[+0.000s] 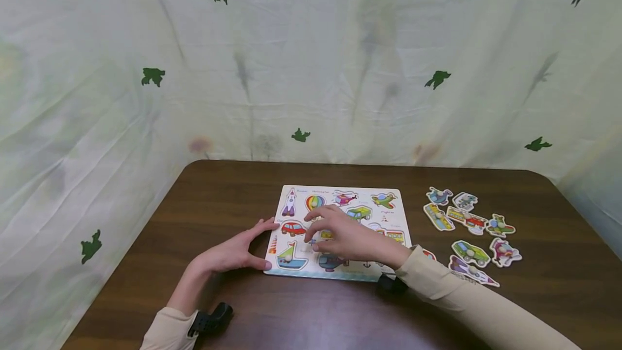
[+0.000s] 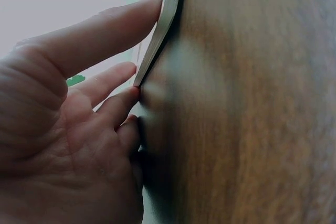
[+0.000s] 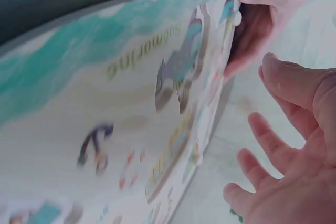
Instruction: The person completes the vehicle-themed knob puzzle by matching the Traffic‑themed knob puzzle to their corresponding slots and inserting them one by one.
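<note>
A white puzzle board (image 1: 403,220) with pictures of vehicles lies on the brown table. My left hand (image 1: 233,250) rests at its left side, the thumb against the near left corner and the fingertips along the edge. In the left wrist view, the thumb and fingertips touch the rim of the board (image 2: 163,32). My right hand (image 1: 342,236) hovers over the middle of the board, fingers spread and holding nothing. Near it are the sailboat (image 1: 291,259), the red car (image 1: 293,228) and the submarine picture (image 3: 184,61). The right hand hides part of the board's middle.
Several loose puzzle pieces lie right of the board, among them a green car (image 1: 470,253), a rocket (image 1: 473,271) and a yellow bus (image 1: 439,216). One red piece (image 1: 429,254) is partly behind the right sleeve. A pale curtain (image 1: 311,69) hangs behind the table (image 1: 233,188).
</note>
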A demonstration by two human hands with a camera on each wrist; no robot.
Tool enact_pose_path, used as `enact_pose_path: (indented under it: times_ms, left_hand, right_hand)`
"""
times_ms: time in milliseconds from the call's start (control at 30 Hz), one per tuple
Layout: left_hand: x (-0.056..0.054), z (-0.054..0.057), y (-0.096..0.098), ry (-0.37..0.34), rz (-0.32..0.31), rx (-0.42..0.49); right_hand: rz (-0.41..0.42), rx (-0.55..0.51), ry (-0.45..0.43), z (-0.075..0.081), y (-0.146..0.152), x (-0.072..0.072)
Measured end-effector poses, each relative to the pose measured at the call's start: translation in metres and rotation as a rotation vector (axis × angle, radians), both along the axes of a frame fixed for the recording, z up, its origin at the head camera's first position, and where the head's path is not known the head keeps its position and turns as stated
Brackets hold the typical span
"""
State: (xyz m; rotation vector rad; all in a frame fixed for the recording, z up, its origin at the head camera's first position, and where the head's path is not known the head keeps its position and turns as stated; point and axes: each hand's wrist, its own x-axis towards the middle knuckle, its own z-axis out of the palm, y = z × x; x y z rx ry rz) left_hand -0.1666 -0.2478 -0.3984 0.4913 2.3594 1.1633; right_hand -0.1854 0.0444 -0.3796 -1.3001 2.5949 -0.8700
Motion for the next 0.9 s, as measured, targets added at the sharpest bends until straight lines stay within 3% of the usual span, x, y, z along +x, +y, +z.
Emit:
enact_pose_path:
  times_ms: [500, 900]
  left_hand:
    - [0.0, -0.001, 0.002, -0.008, 0.014, 0.004]
    - [0.001, -0.001, 0.002, -0.009, 0.014, 0.01]
  right_hand:
    - [-0.023, -0.1, 0.049, 0.009, 0.047, 0.005]
    - [-0.109, -0.121, 0.042, 0.011, 0.088, 0.011]
